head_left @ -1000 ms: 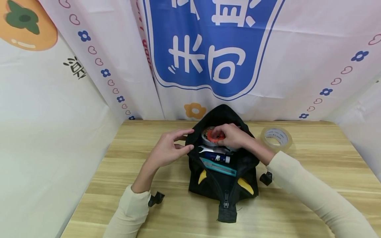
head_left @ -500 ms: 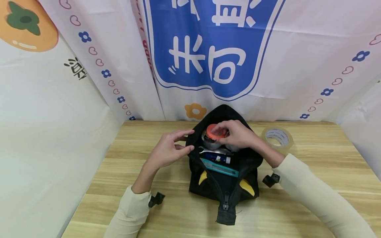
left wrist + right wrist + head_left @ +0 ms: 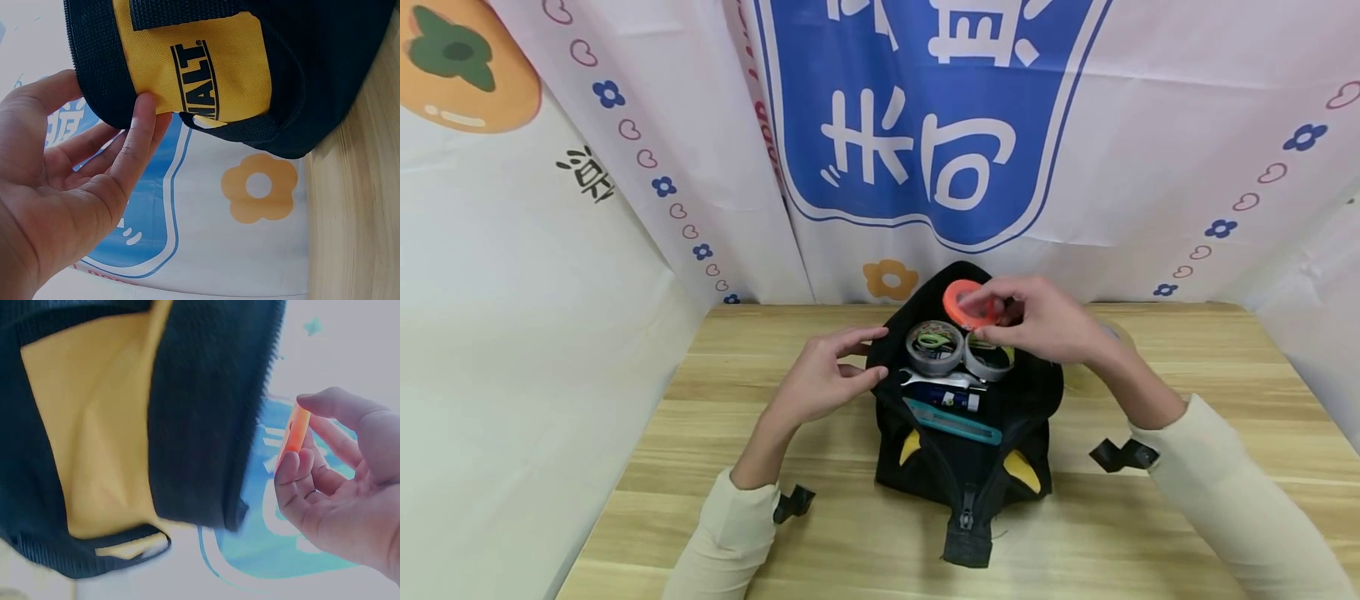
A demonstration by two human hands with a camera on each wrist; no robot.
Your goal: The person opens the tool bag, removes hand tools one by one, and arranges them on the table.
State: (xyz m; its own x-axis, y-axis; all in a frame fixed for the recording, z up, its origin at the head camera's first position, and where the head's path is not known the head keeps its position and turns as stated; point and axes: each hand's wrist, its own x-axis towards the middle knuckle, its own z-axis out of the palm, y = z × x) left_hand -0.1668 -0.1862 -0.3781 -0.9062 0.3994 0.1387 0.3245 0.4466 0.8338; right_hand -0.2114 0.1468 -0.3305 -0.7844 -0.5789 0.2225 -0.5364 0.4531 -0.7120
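Note:
A black bag point(image 3: 1022, 400) with yellow patches lies unzipped on the table. My left hand point(image 3: 820, 375) pinches its left rim; in the left wrist view the thumb tip goes behind the zipper edge and the fingers press the yellow side panel point(image 3: 237, 69). Above the bag's far end, my right hand point(image 3: 1048, 321) holds an orange roll of tape point(image 3: 957, 302) between thumb and fingers, seen edge-on in the right wrist view. Inside the bag are two grey tape rolls point(image 3: 934, 365), a wrench point(image 3: 943, 380), a dark blue tube with a white cap point(image 3: 947, 397) and a teal utility knife point(image 3: 955, 422).
A clear tape roll point(image 3: 1123, 336) lies on the wooden table point(image 3: 760, 533) to the right, largely hidden behind my right wrist. A printed white curtain point(image 3: 1135, 167) hangs at the table's back edge. Something green shows within the left grey roll.
My right hand has lifted the orange tape roll up from the grey rolls and moved it toward the back right. Both grey rolls now show. The left hand stays at the bag's rim.

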